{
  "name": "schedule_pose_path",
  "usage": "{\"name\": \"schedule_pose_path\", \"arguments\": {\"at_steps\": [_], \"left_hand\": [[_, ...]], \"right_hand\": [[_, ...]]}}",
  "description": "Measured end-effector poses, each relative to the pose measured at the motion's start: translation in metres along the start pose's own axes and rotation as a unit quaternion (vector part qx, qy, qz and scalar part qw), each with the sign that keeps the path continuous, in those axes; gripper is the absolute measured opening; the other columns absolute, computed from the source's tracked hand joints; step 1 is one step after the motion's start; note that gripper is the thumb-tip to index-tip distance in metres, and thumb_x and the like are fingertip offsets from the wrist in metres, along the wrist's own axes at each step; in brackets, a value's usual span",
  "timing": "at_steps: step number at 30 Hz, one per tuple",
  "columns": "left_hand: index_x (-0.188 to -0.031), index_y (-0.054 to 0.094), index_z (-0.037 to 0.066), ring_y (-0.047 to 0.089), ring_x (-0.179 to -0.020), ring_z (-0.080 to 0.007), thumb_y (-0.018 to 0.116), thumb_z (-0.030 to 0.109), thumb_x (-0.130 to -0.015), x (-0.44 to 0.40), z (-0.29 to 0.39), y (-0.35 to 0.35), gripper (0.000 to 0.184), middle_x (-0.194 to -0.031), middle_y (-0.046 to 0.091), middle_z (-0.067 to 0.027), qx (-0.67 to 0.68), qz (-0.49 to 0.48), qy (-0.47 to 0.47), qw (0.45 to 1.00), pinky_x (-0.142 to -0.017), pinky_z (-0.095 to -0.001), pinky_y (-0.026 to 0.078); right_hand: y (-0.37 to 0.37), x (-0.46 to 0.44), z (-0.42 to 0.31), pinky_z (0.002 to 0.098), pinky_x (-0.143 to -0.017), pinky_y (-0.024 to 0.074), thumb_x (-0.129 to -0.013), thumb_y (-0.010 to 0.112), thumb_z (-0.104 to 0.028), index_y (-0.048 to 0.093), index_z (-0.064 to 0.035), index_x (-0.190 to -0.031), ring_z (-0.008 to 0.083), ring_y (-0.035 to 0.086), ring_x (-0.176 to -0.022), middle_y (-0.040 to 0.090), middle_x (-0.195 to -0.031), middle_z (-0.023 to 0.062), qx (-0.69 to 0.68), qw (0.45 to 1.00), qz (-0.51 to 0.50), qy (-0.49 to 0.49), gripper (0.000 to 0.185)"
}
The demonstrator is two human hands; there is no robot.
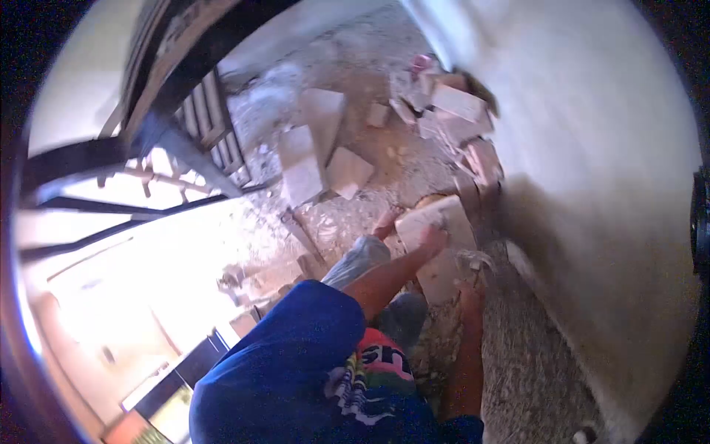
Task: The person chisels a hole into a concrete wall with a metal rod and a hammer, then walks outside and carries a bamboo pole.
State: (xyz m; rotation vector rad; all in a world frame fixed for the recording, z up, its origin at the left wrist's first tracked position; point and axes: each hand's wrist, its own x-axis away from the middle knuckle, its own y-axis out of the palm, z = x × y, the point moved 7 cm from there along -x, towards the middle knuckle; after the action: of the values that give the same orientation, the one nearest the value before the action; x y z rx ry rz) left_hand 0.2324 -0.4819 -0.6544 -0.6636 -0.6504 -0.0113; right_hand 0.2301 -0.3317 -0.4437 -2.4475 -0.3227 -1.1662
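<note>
Two pale, flat slabs lie on the rubble floor in front of my knees: an upper slab (452, 216) and a lower slab (438, 278). My left hand (433, 238) is over the upper slab, near a small greyish thing at its fingers that is too blurred to name. At the right edge of the lower slab is my right hand (470, 294), its fingers blurred by motion. A whitish, crumpled strip (477, 257) lies just above it.
Broken tiles are piled (458, 111) against the pale wall (592, 148). More loose slabs (299, 166) lie ahead on the dusty floor. A dark metal frame (177, 148) stands at the upper left. My bare foot (384, 222) is beside the upper slab.
</note>
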Motion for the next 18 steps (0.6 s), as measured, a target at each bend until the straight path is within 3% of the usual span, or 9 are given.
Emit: {"name": "schedule_pose_path", "arguments": {"at_steps": [3,5,7,8,10,12,14,16,18], "left_hand": [[-0.093,0.062,0.004,0.06,-0.084,-0.0335,0.058,0.025,-0.074,-0.014,-0.014,0.014,0.028,-0.087,0.062,-0.0179,-0.045,0.03,-0.003,0.999,-0.073,-0.0464,0.047],[-0.09,0.063,0.005,0.06,-0.086,-0.0355,0.058,0.026,-0.073,0.001,-0.014,-0.001,0.027,-0.088,0.062,-0.0195,0.001,-0.003,-0.065,0.998,-0.075,-0.0462,0.047],[-0.088,0.063,0.005,0.06,-0.086,-0.0354,0.059,0.028,-0.072,0.033,0.002,-0.051,0.028,-0.088,0.062,-0.02,0.098,0.047,-0.072,0.991,-0.075,-0.0452,0.047],[-0.088,0.063,0.005,0.061,-0.084,-0.0337,0.059,0.028,-0.072,0.047,-0.004,-0.074,0.028,-0.087,0.062,-0.0193,0.094,0.08,-0.025,0.992,-0.075,-0.0439,0.047],[-0.089,0.063,0.005,0.061,-0.081,-0.0303,0.06,0.027,-0.072,0.076,-0.016,-0.118,0.027,-0.085,0.063,-0.0179,0.075,0.146,0.068,0.984,-0.074,-0.0413,0.048],[-0.088,0.063,0.006,0.061,-0.076,-0.0282,0.06,0.024,-0.074,0.102,-0.059,-0.139,0.023,-0.082,0.063,-0.0146,-0.04,0.194,0.208,0.958,-0.069,-0.039,0.048],[-0.085,0.064,0.006,0.06,-0.071,-0.0223,0.061,0.02,-0.076,0.158,-0.11,-0.182,0.016,-0.082,0.063,-0.0102,0.162,0.158,-0.018,0.974,-0.063,-0.0343,0.049],[-0.084,0.065,0.006,0.06,-0.07,-0.0185,0.06,0.017,-0.078,0.229,-0.159,-0.22,0.014,-0.082,0.063,-0.0078,0.283,0.179,-0.173,0.926,-0.062,-0.0314,0.049],[-0.085,0.065,0.006,0.06,-0.075,-0.0169,0.057,0.017,-0.08,0.287,-0.187,-0.243,0.015,-0.084,0.062,-0.0077,0.022,0.157,-0.082,0.984,-0.066,-0.0305,0.049]], "right_hand": [[0.006,-0.068,0.066,0.0389,-0.067,0.0443,-0.074,0.064,-0.018,0.053,0.0023,-0.102,0.0233,0.055,-0.074,0.055,-0.082,0.012,0.005,0.995,-0.068,0.075,0.036],[0.016,-0.082,0.087,0.0376,-0.064,0.0438,-0.075,0.064,-0.02,0.053,0.0018,-0.097,0.0207,0.054,-0.071,0.054,-0.078,0.0115,-0.002,0.987,-0.104,0.119,0.033],[0.019,-0.081,0.068,0.0394,-0.068,0.0444,-0.075,0.065,-0.027,0.053,0.0009,-0.093,0.0242,0.057,-0.077,0.056,-0.084,0.0141,0.042,0.988,-0.136,0.061,0.036],[0.019,-0.08,0.065,0.04,-0.069,0.0446,-0.075,0.065,-0.029,0.053,0.0006,-0.092,0.0254,0.057,-0.079,0.057,-0.086,0.015,0.059,0.986,-0.149,0.04,0.037],[0.005,-0.085,0.056,0.0403,-0.087,0.0426,-0.074,0.068,-0.027,0.042,0.0034,-0.123,0.0349,0.053,-0.104,0.053,-0.115,0.0227,0.407,0.909,-0.007,-0.085,0.063],[0.01,-0.082,0.056,0.0414,-0.095,0.0354,-0.075,0.066,-0.031,0.04,0.0035,-0.125,0.0365,0.045,-0.113,0.047,-0.122,0.0249,0.434,0.887,-0.007,-0.158,0.067],[0.016,-0.067,0.037,0.0424,-0.103,0.0282,-0.075,0.065,-0.035,0.038,0.0037,-0.128,0.038,0.037,-0.122,0.04,-0.128,0.0271,0.457,0.861,-0.003,-0.221,0.071],[0.019,-0.018,0.001,0.0414,-0.103,0.0294,-0.075,0.065,-0.038,0.036,0.0038,-0.129,0.039,0.039,-0.12,0.042,-0.127,0.0262,0.529,0.831,0.008,-0.172,0.074],[0.021,-0.005,-0.006,0.0416,-0.102,0.0309,-0.076,0.063,-0.036,0.037,0.0033,-0.128,0.0383,0.041,-0.118,0.044,-0.127,0.0254,0.505,0.831,0.014,-0.231,0.07]]}}
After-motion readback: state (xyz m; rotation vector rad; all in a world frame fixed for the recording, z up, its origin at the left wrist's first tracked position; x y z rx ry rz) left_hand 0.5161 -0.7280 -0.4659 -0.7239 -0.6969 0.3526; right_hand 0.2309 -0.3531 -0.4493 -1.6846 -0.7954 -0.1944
